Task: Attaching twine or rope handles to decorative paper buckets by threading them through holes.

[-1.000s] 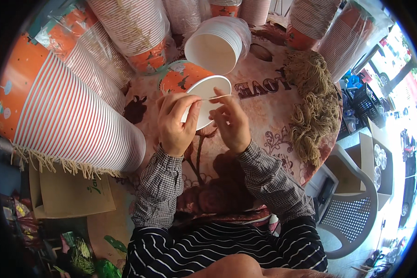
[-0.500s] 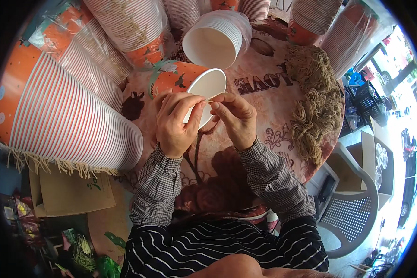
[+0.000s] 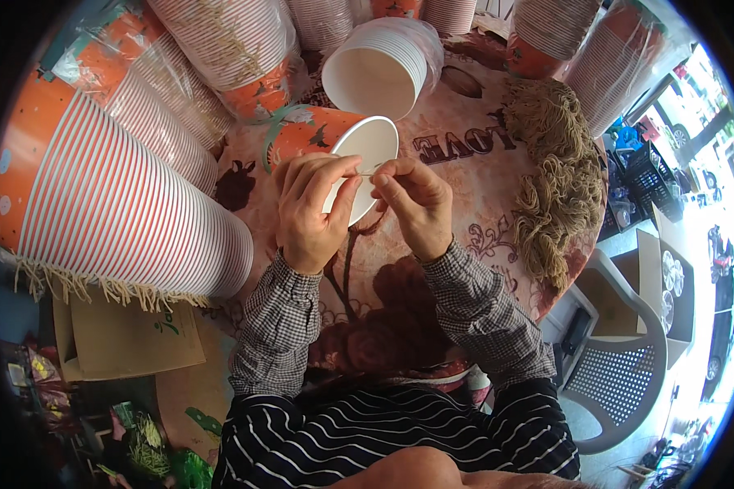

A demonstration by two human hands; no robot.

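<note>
My left hand (image 3: 311, 213) and my right hand (image 3: 420, 198) meet above the mouth of an orange paper cup, fingertips closed in a pinch. Between them runs a thin piece of tan string (image 3: 366, 174), partly hidden by the fingers. The orange paper cup (image 3: 302, 130) lies on its side behind my left hand, its white inside facing right and a green band at its base. Whether my left fingers touch the cup is unclear. A pile of tan cords (image 3: 553, 187) lies to the right on the table.
A long stack of orange cups (image 3: 130, 196) leans at the left, tan cord ends hanging below it. A nested stack of white-mouthed cups (image 3: 373, 77) lies behind. More wrapped stacks (image 3: 220, 49) line the table's far side. A grey plastic chair (image 3: 616, 383) stands at the right.
My left fingers have shifted slightly, and the fingertips of both hands have changed position around the string. The string now looks straighter between them. The cups have stayed in place.
</note>
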